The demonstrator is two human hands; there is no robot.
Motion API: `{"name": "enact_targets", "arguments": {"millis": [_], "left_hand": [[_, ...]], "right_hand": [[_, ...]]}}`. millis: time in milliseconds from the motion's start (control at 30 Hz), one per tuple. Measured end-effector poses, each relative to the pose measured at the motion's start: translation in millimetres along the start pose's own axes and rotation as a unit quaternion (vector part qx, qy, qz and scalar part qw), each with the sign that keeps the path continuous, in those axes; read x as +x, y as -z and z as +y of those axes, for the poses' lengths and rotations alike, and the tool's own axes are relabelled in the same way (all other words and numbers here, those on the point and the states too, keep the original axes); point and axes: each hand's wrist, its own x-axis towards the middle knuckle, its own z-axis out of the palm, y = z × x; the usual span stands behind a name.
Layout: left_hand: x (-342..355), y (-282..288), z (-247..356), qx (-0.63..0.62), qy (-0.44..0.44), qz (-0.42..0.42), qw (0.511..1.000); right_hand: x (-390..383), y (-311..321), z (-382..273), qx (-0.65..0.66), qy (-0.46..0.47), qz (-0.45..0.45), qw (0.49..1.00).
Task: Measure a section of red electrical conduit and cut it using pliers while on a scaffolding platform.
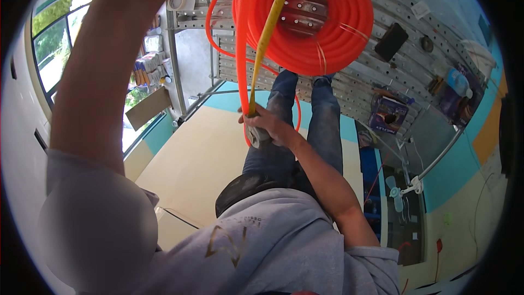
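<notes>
Fingers (256,117) of the right hand (267,125) are curled tight around the lower end of a yellow strap (267,33) and a grey handle beneath it, just where a loose loop of orange tubing hangs past. That strap runs up across a big coil of orange tubing (327,27), wound round a dark red hub (305,8), which sits on a perforated metal scaffold platform (371,82). On the platform, to the right of the coil, lie a black flat case (391,41) and a blue box (388,113). The left arm (103,65) reaches up out of the picture, so I cannot tell how that hand's fingers are set. Blue jeans (322,125) and a grey sweatshirt (262,240) fill the middle.
</notes>
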Motion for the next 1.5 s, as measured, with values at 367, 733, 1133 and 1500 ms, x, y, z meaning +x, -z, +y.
{"name": "enact_targets", "arguments": {"millis": [367,733,1133,1500], "left_hand": [[-338.2,-47.7,-299.8,0.186,-0.020,0.095,0.978],[-361.3,-125.5,-256.2,0.083,0.124,0.104,0.983],[-290.6,-102.1,-232.0,0.119,0.068,0.114,0.984],[-57.8,3.0,-162.5,0.481,-0.451,-0.107,0.745]], "right_hand": [[8.7,41.9,-73.1,0.186,-0.017,0.043,0.982],[15.5,42.2,-65.2,0.136,-0.037,0.090,0.986],[7.9,28.8,-54.7,0.207,-0.039,0.058,0.976],[-15.7,2.0,36.6,0.119,-0.080,-0.018,0.990]]}}
